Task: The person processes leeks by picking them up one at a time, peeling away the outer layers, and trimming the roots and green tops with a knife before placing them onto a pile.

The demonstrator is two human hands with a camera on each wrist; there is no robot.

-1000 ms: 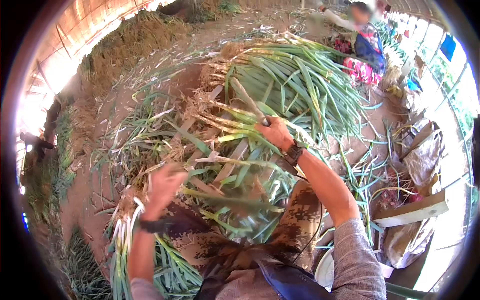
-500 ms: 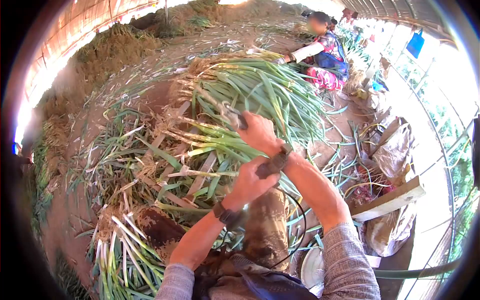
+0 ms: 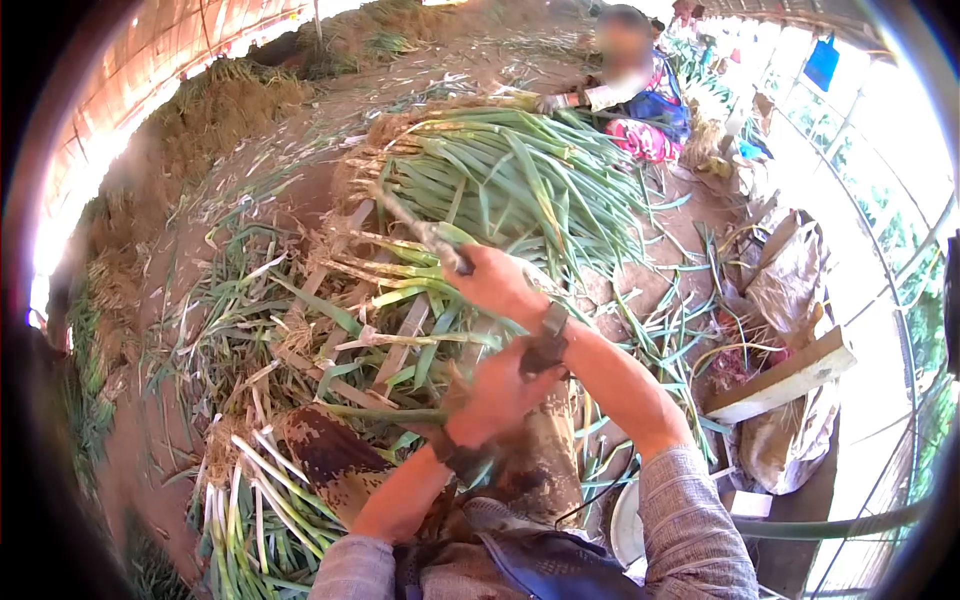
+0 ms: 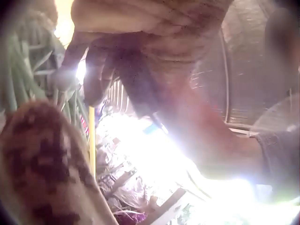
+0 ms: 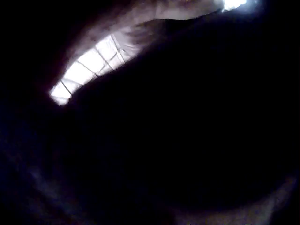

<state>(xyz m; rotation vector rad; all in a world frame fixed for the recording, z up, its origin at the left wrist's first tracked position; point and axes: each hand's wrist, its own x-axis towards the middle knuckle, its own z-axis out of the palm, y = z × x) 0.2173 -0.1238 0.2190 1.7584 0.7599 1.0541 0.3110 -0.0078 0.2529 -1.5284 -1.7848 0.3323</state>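
Observation:
In the head view my right hand [image 3: 497, 287] grips the dark end of a long, thin, stick-like tool [image 3: 412, 222]. The tool points up and left over cut leeks [image 3: 400, 262] with yellowish stems and roots. My left hand [image 3: 490, 398], a little blurred, is at the right wrist, its fingers around the dark wrist camera [image 3: 543, 352]. From the left wrist view, the left hand's fingers [image 4: 96, 70] curl at a dark band [image 4: 138, 84] on the other arm. The right wrist view is mostly black, its lens largely covered.
A big leek pile [image 3: 520, 180] lies ahead, with a seated person [image 3: 640, 95] behind it. Wooden slats [image 3: 400, 350] lie among loose leaves. Whitish leeks [image 3: 250, 490] rest by the left knee. To the right are a wooden board [image 3: 780, 375] and plastic sacks [image 3: 790, 265].
My left hand has come from beside the left knee across to the right wrist. The right hand has shifted left and down with the tool. The seated person has leaned toward the pile.

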